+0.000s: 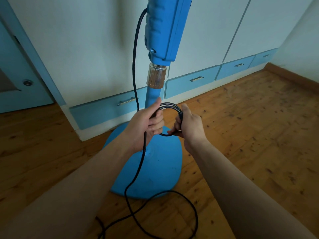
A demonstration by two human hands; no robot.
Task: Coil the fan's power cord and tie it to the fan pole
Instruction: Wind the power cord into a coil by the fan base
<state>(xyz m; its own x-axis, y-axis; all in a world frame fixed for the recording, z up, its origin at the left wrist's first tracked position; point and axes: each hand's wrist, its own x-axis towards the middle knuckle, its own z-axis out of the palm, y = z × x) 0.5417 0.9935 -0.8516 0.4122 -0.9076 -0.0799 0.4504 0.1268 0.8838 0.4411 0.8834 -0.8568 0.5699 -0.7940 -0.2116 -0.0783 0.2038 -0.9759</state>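
Observation:
A blue standing fan rises in front of me, its pole point(152, 96) fixed in a flat blue base point(155, 173) on the wooden floor. The black power cord point(135, 66) drops from the fan body down the pole's left side. My left hand point(146, 123) grips a small coil of the cord point(170, 106) just in front of the pole. My right hand point(189, 125) pinches the coil's other side. From my left hand the cord hangs down and loops loosely over the floor point(188, 213) near the base.
White cabinets with blue drawers point(191, 81) line the wall behind the fan. A blue door point(20, 80) stands at the left. A clear plastic collar point(156, 75) sits on the pole above my hands. Wooden floor point(250, 135) stretches to the right.

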